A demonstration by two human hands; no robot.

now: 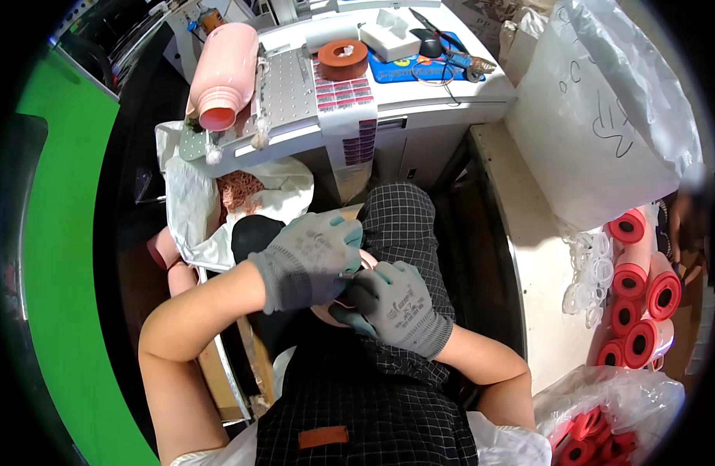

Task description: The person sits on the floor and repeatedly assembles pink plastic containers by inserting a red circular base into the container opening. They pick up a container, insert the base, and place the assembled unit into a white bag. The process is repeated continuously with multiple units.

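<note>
cluttered white workbench [419,97] at twelve o'clock, pink bottle [221,74] at eleven. over the lap, gloved left hand [307,260] and right hand [400,307] pinch closed on a small pink piece [367,260] at centre — likely soft, light rubber, best held by its rim.

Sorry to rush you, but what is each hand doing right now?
Left hand: closed on a small tool.
Right hand: closed on a pink piece.
</note>
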